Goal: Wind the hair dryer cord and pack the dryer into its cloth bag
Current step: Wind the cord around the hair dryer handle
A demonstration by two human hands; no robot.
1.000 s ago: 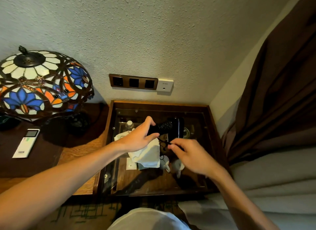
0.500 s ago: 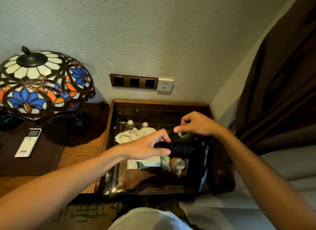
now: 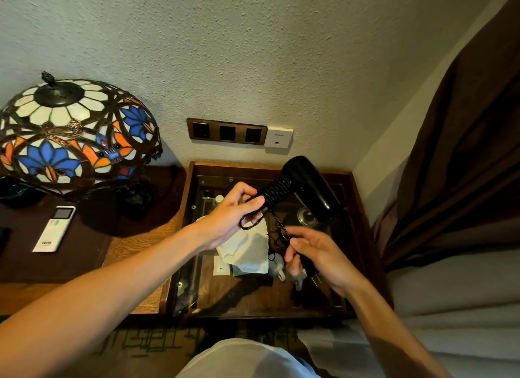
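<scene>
A black hair dryer (image 3: 309,183) is held up over the glass-topped table, barrel pointing right and down. Its handle is wrapped in tight turns of black cord (image 3: 277,190). My left hand (image 3: 233,213) grips the lower end of that handle, with a loose loop of cord hanging under the fingers. My right hand (image 3: 318,255) holds the cord's free end and the plug (image 3: 312,270) below the dryer. A white cloth bag (image 3: 247,248) lies crumpled on the glass beneath my left hand.
A glass-topped wooden display table (image 3: 351,180) holds small bottles and cups inside. A stained-glass lamp (image 3: 73,135) and a white remote (image 3: 55,227) sit on the left. Wall sockets (image 3: 226,131) are behind; a brown curtain (image 3: 464,152) and a bed on the right.
The dryer has swung up from lying low over the table to held high. My right hand came from the far side of the dryer down and toward me with the plug end.
</scene>
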